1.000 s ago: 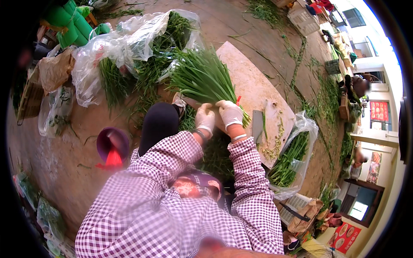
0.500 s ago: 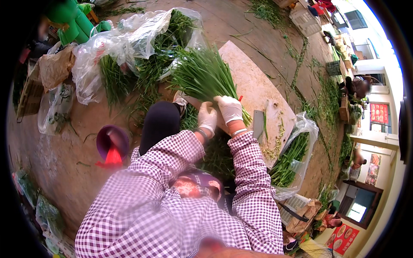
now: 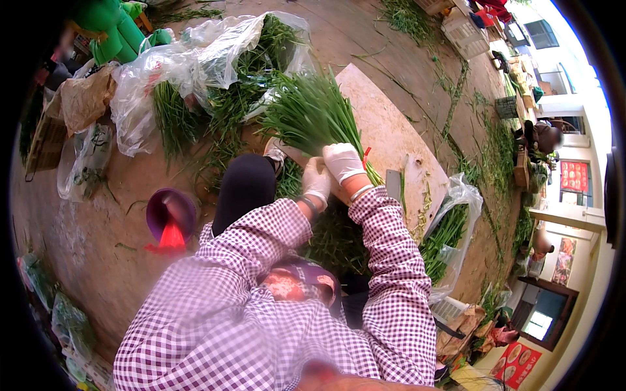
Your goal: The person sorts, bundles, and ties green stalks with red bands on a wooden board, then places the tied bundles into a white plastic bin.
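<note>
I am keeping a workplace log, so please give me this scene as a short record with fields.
Left hand: gloved in white, curled beside the right hand, exact grip unclear
Right hand: gloved in white, curled, at the lower part of the green bunch
Green bunch: long, thin-leaved, red strip near its lower end
Board: pale, metal blade and trimmings on it
Bucket: purple, left of the knee, red material in it
Clear bag: right of the board, greens inside

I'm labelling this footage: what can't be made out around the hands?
In the head view:
Left hand: fingertips hidden by its own knuckles.
Green bunch: leaf tips blurred; gripped stems hidden by the right hand.
Red strip: too small to tell how it's fastened.
Grey blade: lower end hidden by the right sleeve.
</note>
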A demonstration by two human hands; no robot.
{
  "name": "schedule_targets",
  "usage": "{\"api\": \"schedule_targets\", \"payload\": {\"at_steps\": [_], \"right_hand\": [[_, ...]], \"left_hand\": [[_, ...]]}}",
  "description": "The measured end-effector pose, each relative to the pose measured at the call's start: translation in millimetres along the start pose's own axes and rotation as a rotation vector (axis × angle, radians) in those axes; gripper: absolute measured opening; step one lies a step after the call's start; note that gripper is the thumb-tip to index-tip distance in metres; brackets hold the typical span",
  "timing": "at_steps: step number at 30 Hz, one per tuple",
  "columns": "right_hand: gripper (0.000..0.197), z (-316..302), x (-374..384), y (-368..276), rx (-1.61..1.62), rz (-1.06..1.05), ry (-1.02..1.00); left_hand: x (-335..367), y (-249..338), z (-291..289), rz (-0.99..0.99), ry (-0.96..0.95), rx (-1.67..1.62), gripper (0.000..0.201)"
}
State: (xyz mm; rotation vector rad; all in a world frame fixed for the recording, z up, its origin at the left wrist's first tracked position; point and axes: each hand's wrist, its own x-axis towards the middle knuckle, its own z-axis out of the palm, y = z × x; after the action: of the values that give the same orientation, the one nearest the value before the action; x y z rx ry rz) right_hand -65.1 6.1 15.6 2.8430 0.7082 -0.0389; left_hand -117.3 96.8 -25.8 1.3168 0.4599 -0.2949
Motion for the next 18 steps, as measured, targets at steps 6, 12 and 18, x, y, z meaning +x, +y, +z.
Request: {"api": "schedule_targets", "payload": {"at_steps": [6, 12, 18], "right_hand": [[0.009, 11.2, -4.6, 7.0, 0.045, 0.098, 0.073], [0.013, 1.1, -16.5, 27.3, 0.278, 0.477, 0.161], [0.01, -38.2, -57.7, 31.8, 1.348, 0.761, 0.129]], "left_hand": [[1.0, -1.9, -4.5, 0.037, 0.002, 0.09, 0.023], [-4.5, 7.9, -4.8, 0.007, 0.005, 0.145, 0.026], [-4.0, 2.4, -5.0, 0.109, 0.058, 0.191, 0.027]]}}
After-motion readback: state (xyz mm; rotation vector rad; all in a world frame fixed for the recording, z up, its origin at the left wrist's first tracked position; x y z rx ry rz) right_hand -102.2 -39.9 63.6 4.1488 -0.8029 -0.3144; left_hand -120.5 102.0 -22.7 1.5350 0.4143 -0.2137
